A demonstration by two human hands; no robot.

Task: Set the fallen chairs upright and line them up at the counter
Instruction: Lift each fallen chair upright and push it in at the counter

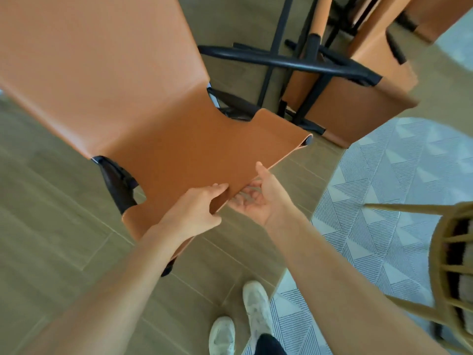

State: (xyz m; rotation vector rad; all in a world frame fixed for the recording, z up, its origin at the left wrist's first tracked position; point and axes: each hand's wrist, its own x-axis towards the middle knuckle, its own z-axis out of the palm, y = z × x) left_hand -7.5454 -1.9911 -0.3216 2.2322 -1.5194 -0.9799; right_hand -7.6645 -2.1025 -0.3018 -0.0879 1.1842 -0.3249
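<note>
Directly ahead of both hands, the orange chair is held by the front edge of its seat, its back rising away from them. The left hand is curled over that edge from above; the right hand cups it from beneath, thumb on top. A smooth, leather-like sheet is stretched over black tubing. Beyond the right hand, a second chair lies tipped, legs exposed.

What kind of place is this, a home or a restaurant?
Probably a home dining area, not certain: an orange chair and a fallen chair like it, a grey patterned rug on the floor, a wooden spindle chair.
</note>
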